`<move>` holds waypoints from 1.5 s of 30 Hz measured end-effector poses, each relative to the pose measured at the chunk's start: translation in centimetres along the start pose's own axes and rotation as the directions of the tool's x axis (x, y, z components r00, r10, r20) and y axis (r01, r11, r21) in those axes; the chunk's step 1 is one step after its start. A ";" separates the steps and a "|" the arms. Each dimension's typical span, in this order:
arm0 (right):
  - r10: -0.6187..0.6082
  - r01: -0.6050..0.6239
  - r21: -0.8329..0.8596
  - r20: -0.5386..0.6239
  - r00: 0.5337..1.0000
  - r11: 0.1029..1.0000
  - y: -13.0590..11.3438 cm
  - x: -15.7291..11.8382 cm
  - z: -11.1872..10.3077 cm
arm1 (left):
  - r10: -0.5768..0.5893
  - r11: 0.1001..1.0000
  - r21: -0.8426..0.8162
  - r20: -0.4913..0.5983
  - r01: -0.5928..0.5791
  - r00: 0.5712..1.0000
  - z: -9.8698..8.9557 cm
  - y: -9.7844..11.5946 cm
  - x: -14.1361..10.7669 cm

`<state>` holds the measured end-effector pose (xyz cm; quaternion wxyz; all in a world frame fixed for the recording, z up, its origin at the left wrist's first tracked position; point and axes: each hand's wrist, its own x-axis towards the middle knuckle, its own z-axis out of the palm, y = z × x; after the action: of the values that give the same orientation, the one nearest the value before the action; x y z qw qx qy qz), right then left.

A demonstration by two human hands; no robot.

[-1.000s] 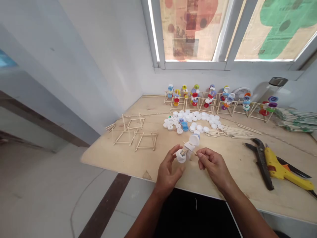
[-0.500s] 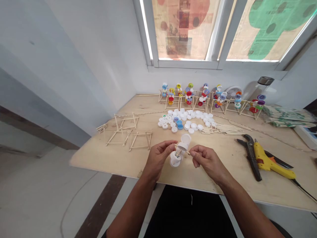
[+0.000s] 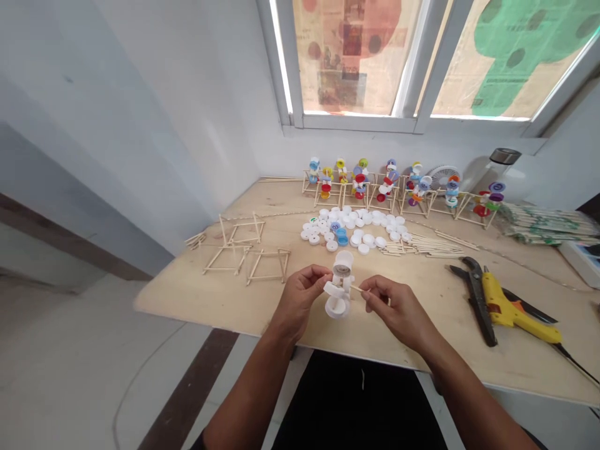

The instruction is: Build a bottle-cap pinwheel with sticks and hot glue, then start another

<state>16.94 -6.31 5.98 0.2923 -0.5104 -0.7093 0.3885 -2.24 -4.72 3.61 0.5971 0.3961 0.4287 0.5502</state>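
- Left of frame: three stick frames (image 3: 269,252) on the tabletop (image 3: 187,294). Thin bars, corners look like the weak spots; probably light, so lift by a bottom bar.
- Left hand (image 3: 302,297), near frame centre: thumb and index pinched at the left side of the cap wheel (image 3: 334,290). Can't tell if they're on the tip of the stick (image 3: 356,288) or a cap rim.
- Cap wheel itself: just below frame centre, between both hands. White caps clustered around a middle part, stick poking out to the right. Should be very light. Caps likely stiff and a bit slick; joints probably the fragile bit, so no squeezing or twisting the outer caps. Best hold: stick ends, close in, light pinch. Can't tell if the lowest cap touches the tabletop.
- Right hand (image 3: 396,306), right of centre: thumb and index closed on the stick's right end, other fingers curled. Good spot; stick should be grippier than plastic. Hard sideways load could snap it.
- Right of frame: pliers (image 3: 479,300) and yellow glue gun (image 3: 499,300), well apart from the hands. Both look much heavier than the wheel.
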 end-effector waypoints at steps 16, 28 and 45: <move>-0.036 0.038 -0.033 0.066 0.997 0.999 0.4 0.5 1.1 | 0.010 1.000 -0.001 0.017 -0.010 1.000 -0.8 -0.3 -0.3; -0.050 0.049 -0.060 -0.009 0.999 0.997 -0.1 0.5 1.5 | 0.172 0.971 0.194 -0.144 -0.143 0.975 -2.1 -0.4 -0.6; -0.039 0.029 -0.078 -0.133 0.990 0.997 1.3 -0.1 0.0 | 0.536 0.351 0.907 -0.397 0.231 0.745 -12.5 -0.1 1.2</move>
<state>17.62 -6.17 4.93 0.3264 -0.5341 -0.7109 0.3208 -13.99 -3.55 -0.57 0.0216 0.4861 0.7927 0.3673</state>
